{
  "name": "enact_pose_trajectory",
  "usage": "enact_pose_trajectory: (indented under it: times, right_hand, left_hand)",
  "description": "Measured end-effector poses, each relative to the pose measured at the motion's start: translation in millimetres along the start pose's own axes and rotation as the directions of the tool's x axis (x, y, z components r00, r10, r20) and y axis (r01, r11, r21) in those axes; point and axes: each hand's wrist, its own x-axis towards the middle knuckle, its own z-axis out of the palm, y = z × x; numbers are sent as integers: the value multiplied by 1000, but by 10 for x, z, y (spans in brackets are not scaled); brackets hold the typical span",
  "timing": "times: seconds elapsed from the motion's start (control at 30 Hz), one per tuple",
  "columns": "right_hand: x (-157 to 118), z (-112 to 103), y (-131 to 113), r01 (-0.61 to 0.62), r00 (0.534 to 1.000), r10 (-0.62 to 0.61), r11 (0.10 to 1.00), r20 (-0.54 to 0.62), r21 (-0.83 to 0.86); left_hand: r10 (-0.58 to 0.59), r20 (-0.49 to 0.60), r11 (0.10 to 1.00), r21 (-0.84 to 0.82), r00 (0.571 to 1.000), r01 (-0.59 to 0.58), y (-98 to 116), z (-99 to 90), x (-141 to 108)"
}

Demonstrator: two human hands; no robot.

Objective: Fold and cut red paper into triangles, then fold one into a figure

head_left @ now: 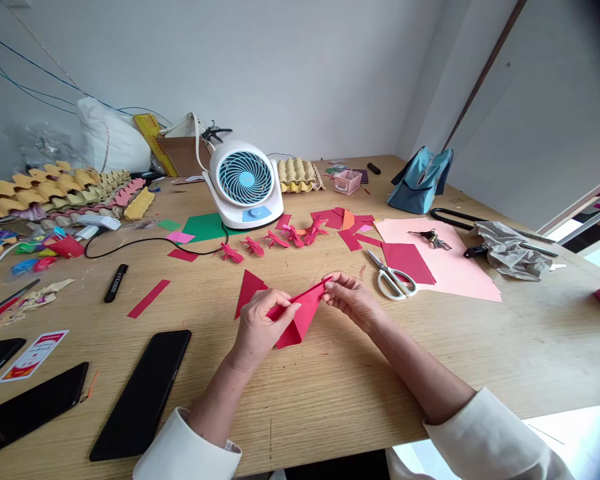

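Between my two hands is a folded piece of red paper (306,315), held just above the table. My left hand (263,321) pinches its left side, thumb on top. At the upper right corner, the thumb and fingers of my right hand (353,299) close on the paper's edge. A red paper triangle (249,292) lies behind my left hand and is partly covered by it. White-handled scissors (394,279) rest to the right of my right hand. Beyond my hands, several small folded red paper figures (254,246) stand in a row.
A white fan (247,183) stands at the back. Pink sheets (460,273) with a red sheet (409,263) and keys (433,238) lie at right. Black phones (143,393) and a black marker (116,283) are at left. Egg trays (45,193) fill the far left.
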Motion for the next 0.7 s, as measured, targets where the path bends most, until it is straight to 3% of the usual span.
enact_pose_trajectory:
  times: [0.7]
  right_hand:
    - [-28,39,-73,-5,999,5,1000,-39,-8]
  left_hand:
    - [26,7,1000,9,1000,-26,19,-19,7]
